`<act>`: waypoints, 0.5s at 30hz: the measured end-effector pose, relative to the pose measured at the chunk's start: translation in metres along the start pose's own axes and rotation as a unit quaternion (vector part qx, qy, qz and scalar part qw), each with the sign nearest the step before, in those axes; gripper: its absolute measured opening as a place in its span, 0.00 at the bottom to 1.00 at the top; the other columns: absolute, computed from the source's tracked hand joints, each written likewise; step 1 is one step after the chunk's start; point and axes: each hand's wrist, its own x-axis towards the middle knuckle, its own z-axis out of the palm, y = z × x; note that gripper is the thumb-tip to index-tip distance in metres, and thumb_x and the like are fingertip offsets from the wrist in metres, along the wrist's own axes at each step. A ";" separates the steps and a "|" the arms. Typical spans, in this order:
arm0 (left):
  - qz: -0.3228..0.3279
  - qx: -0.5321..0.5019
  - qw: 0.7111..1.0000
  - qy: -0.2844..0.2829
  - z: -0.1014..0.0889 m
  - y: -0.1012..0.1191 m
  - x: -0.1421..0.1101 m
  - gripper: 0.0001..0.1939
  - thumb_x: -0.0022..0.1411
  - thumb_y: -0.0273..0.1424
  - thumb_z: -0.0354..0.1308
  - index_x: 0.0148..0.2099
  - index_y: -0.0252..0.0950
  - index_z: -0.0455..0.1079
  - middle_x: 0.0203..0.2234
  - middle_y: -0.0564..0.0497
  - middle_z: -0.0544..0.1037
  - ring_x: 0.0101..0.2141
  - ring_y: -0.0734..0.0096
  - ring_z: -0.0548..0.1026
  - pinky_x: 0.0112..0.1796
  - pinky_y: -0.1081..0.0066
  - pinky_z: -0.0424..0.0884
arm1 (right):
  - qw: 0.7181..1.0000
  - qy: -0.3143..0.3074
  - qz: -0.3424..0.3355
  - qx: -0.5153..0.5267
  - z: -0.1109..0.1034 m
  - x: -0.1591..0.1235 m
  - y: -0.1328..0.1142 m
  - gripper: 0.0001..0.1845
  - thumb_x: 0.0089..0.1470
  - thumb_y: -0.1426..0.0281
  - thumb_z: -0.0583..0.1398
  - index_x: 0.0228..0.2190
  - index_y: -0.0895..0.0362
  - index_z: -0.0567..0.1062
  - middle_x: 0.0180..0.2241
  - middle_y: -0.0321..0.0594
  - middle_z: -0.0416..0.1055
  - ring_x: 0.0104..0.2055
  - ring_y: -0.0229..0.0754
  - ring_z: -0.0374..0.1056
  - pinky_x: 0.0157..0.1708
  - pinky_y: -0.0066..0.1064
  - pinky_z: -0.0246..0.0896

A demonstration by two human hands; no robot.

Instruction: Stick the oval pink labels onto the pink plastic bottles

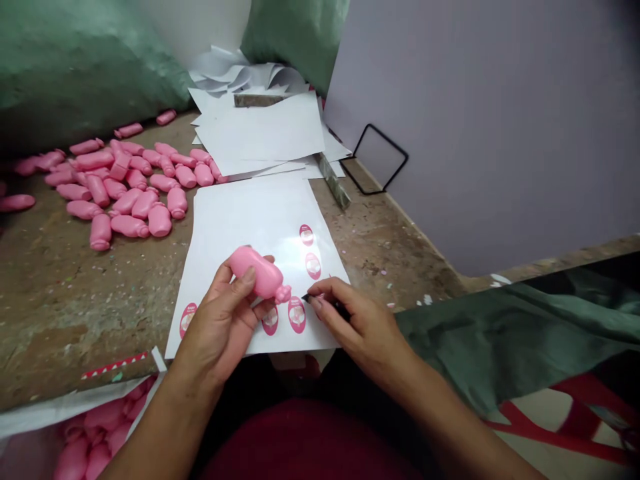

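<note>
My left hand (pixel 223 320) is closed round a small pink plastic bottle (pixel 260 273), held on its side just above a white sticker sheet (pixel 240 220). The sheet lies on the floor and carries several pink oval stickers (pixel 313 265) along its right side and near edge. My right hand (pixel 357 320) rests at the sheet's near right corner, fingers pinched on a thin dark tool whose tip touches the sheet beside an oval sticker (pixel 297 314).
A heap of pink bottles (pixel 125 187) lies on the rough floor to the left. More pink bottles (pixel 95 440) sit in a bag at lower left. Used white backing sheets (pixel 260 127) pile up behind. Green sacks (pixel 75 60) and a lilac wall (pixel 500 120) close the space.
</note>
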 end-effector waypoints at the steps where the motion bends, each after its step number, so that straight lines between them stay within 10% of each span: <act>1: -0.008 -0.007 1.000 0.014 -0.001 -0.001 0.000 0.25 0.50 0.27 0.70 0.50 0.41 0.67 0.40 0.49 0.80 0.33 0.69 0.80 0.34 0.70 0.77 | 1.000 -0.011 -0.016 -0.008 0.001 -0.003 -0.002 0.08 0.62 0.70 0.55 0.36 0.53 0.75 0.32 0.36 0.78 0.30 0.40 0.72 0.31 0.31 0.59; 7: 0.015 0.099 0.995 0.012 -0.004 -0.017 -0.008 0.21 0.46 0.32 0.73 0.42 0.38 0.69 0.31 0.54 0.79 0.29 0.74 0.76 0.31 0.77 0.72 | 0.988 -0.013 -0.141 -0.064 -0.009 -0.007 -0.016 0.10 0.63 0.75 0.54 0.39 0.55 0.76 0.34 0.37 0.80 0.32 0.41 0.73 0.33 0.33 0.55; 11: 0.027 0.248 0.968 -0.027 -0.004 -0.015 -0.011 0.20 0.49 0.34 0.72 0.44 0.37 0.73 0.34 0.52 0.80 0.33 0.72 0.77 0.35 0.75 0.72 | 0.991 0.037 -0.116 -0.062 -0.019 0.004 -0.015 0.10 0.64 0.73 0.55 0.42 0.54 0.76 0.39 0.39 0.81 0.38 0.42 0.75 0.35 0.33 0.58; 15: -0.009 0.184 0.983 0.006 -0.004 -0.013 -0.005 0.24 0.51 0.32 0.70 0.51 0.40 0.71 0.40 0.49 0.80 0.38 0.64 0.80 0.39 0.69 0.74 | 0.996 0.020 -0.072 -0.056 -0.008 0.007 -0.007 0.08 0.63 0.72 0.55 0.37 0.54 0.75 0.36 0.38 0.80 0.35 0.42 0.74 0.35 0.33 0.59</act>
